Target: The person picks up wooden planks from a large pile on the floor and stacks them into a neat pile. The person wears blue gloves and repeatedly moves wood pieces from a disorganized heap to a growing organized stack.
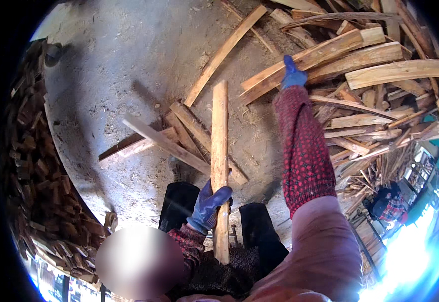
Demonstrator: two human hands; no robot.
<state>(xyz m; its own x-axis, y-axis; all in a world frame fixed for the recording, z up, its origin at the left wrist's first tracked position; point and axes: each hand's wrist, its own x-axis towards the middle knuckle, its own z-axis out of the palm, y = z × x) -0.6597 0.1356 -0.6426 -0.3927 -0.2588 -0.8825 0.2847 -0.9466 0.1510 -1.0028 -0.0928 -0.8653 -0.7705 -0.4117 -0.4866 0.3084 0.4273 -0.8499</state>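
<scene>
My left hand [209, 205], in a blue-grey work glove, is closed round a long pale wooden slat [220, 131]. The slat stands out in front of me between my knees, its lower end near my lap. My right arm is stretched far forward to the wood pile at the right. There my right hand [294, 74], in a blue glove, grips a long split wooden plank [325, 52] lying on the pile. One gloved finger shows on top of that plank; the others are hidden. Against its near side lies another thick plank [360, 61].
A large heap of split wood [398, 73] fills the right. Several loose slats lie crossed on the concrete floor [114, 55] ahead, including a grey slat [166, 143] and a long curved slat [224, 55]. Stacked wood [41, 186] lines the left. Another person [391, 204] is at the far right.
</scene>
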